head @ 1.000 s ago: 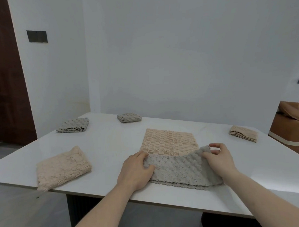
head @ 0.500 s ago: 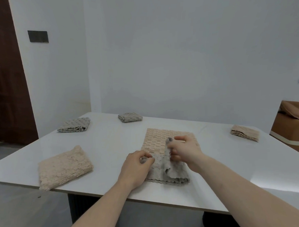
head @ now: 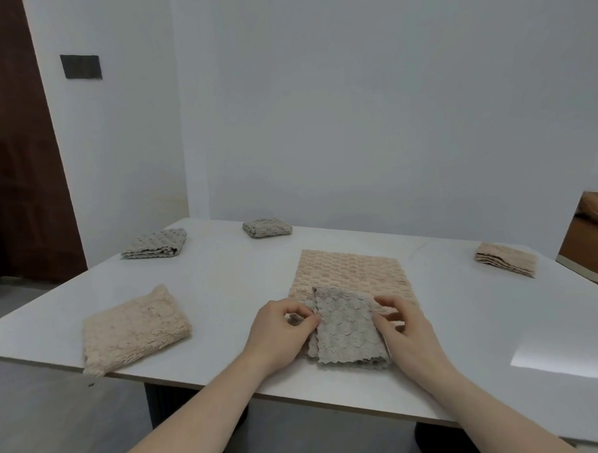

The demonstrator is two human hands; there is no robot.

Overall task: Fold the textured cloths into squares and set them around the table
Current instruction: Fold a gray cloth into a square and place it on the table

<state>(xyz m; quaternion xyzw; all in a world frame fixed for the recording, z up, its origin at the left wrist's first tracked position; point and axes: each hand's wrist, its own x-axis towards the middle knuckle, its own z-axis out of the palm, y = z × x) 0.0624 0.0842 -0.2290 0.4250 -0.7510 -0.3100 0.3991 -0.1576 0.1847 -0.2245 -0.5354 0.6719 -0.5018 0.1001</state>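
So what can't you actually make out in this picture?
- Head view: how many layers the folded grey textured cloth has; both hands, left and right, cover its side edges.
- Near edge of the flat beige waffle cloth: hidden under the grey cloth.
- Brown cardboard box: cut off by the right edge.
- Base of the white table: hidden by the tabletop.

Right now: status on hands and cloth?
Left hand and right hand pinch grey cloth, folded square. Its far part overlaps flat beige cloth. Nothing obstructing.
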